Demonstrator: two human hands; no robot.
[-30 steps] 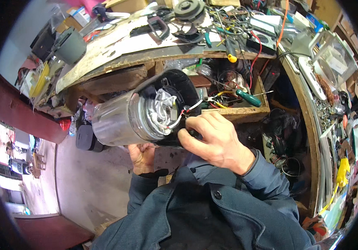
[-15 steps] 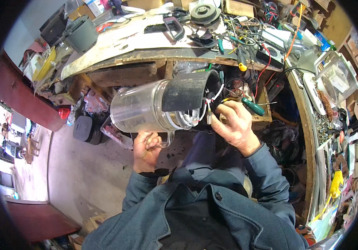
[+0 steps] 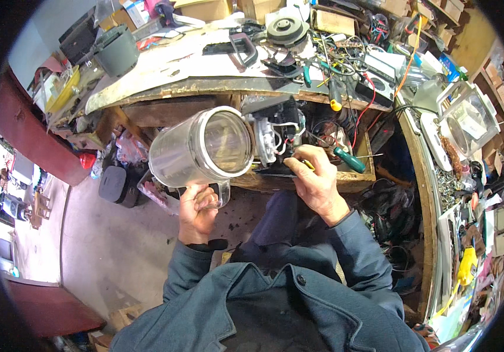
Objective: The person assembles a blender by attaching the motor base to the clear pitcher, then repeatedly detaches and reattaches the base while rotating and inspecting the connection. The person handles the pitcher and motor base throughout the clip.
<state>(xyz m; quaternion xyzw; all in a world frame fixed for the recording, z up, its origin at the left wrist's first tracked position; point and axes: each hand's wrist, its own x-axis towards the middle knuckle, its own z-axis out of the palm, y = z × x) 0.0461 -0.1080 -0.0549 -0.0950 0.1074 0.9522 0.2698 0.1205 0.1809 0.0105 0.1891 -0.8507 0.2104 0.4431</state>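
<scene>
My left hand is closed round the handle of a clear jug, which lies tilted with its round open mouth facing right. Just right of that mouth is a black machine head with a white ring and loose white and red wires. The fingers of my right hand are closed at the head's lower edge and seem to grip it; a small yellow piece shows by them, its kind unclear. Beside this hand, a green-handled screwdriver points right over an open wooden drawer.
A cluttered workbench crosses the far side, holding a grey pot, a dark round disc and tangled wires. A yellow-tipped tool overhangs its edge. At right, another bench carries a clear container and many small parts.
The black head has come off the jug's mouth and now sits apart to its right. The jug has turned so its opening shows. My right hand has shifted slightly down and left.
</scene>
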